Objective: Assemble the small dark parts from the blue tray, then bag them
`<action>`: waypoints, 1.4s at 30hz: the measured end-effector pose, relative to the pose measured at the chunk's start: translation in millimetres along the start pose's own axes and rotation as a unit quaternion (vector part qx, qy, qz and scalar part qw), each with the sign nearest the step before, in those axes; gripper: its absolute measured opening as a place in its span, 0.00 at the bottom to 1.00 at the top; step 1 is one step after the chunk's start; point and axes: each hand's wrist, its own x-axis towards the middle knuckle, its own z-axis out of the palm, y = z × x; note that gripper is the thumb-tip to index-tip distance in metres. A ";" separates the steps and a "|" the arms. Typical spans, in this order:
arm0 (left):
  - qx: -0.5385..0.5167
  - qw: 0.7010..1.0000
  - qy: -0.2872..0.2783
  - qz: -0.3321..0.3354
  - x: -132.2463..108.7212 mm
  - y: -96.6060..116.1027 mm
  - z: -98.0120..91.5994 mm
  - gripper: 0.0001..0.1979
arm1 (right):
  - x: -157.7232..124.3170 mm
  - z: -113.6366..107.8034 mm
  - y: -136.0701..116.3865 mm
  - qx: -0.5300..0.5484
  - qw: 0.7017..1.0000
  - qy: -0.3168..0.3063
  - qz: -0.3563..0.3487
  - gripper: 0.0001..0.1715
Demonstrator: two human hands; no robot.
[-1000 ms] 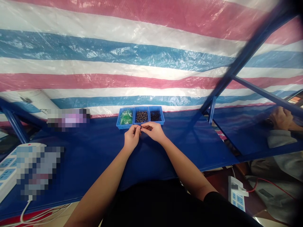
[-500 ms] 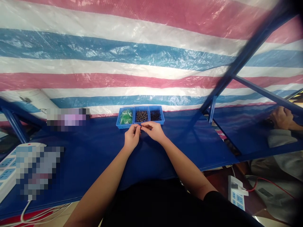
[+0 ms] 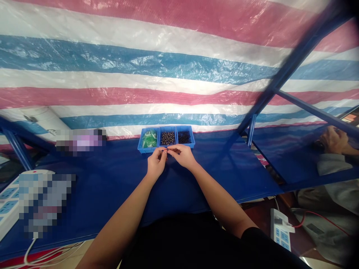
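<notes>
Over the blue surface (image 3: 112, 179), the left hand (image 3: 156, 164) and right hand (image 3: 183, 156) meet fingertip to fingertip, each grip pinched narrow on a tiny dark piece (image 3: 167, 150). It looks like small parts being fitted together, which calls for fine alignment. Just beyond the fingers stands the blue tray (image 3: 143, 150), its middle compartment of dark pieces (image 3: 168, 138) closest.

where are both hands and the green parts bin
left hand (image 3: 156, 164): head view, back of hand
right hand (image 3: 183, 157): head view, back of hand
green parts bin (image 3: 144, 150): head view, front wall

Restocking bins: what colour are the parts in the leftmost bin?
Green parts, in a blue bin; the head view shows it best.
</notes>
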 end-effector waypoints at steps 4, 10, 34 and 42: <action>0.011 1.000 -0.002 -0.004 0.4 -0.2 0.0 0.12 | -0.2 -0.5 -1.0 -0.002 1.000 -0.002 -0.005 0.13; 0.002 1.000 -0.001 -0.001 0.0 -0.2 0.4 0.12 | 0.1 -0.7 0.4 -0.005 1.000 -0.002 -0.004 0.13; 0.006 1.000 0.002 -0.003 -0.1 1.9 0.3 0.12 | 0.4 -1.0 1.1 -0.001 1.000 0.000 -0.003 0.13; 0.026 1.000 0.004 -0.002 0.2 -0.9 0.5 0.12 | 0.7 -0.4 3.6 0.005 1.000 0.003 -0.011 0.13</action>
